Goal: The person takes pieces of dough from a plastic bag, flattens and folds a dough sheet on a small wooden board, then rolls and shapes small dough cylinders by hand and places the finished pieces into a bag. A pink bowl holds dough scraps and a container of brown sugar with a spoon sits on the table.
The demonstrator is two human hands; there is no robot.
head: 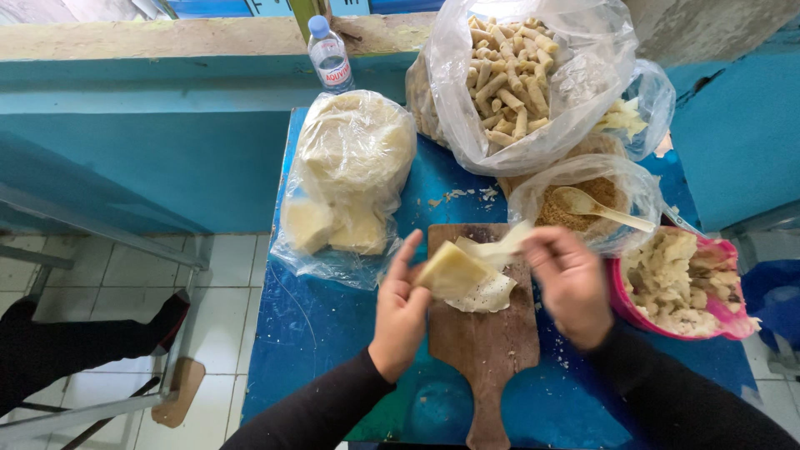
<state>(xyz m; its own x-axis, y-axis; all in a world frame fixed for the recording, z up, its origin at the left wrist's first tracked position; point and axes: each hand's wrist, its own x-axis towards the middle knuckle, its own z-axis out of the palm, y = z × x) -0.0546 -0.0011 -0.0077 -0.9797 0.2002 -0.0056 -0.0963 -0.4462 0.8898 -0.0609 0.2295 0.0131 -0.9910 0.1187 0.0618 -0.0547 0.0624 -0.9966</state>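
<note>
So I'm watching the head feed and both hands are working over the wooden cutting board [487, 333], which is sitting near the front edge of the blue table [317, 325], handle pointing back at the person. The left hand [402, 310] is holding a folded pale dough wrapper [454, 271], fingers curled around its left side. The right hand [571, 279] is pinching a thin strip of wrapper [504, 243] between thumb and fingertips, lifting it just above the board. More wrapper sheets [487, 293] are lying flat on the board under the folded piece. Along the right edge of the table a pink bowl [621, 292] of pale lumpy filling is sitting just beside the right wrist. Behind the board a clear bag of brown crumbs [583, 208] is holding a wooden spoon [600, 208]. At the back right corner a big plastic bag of finished rolls [508, 75] is standing open. On the left side a bag of stacked wrappers [350, 175] is resting, and a water bottle [329, 54] is standing on the ledge behind the table.
</note>
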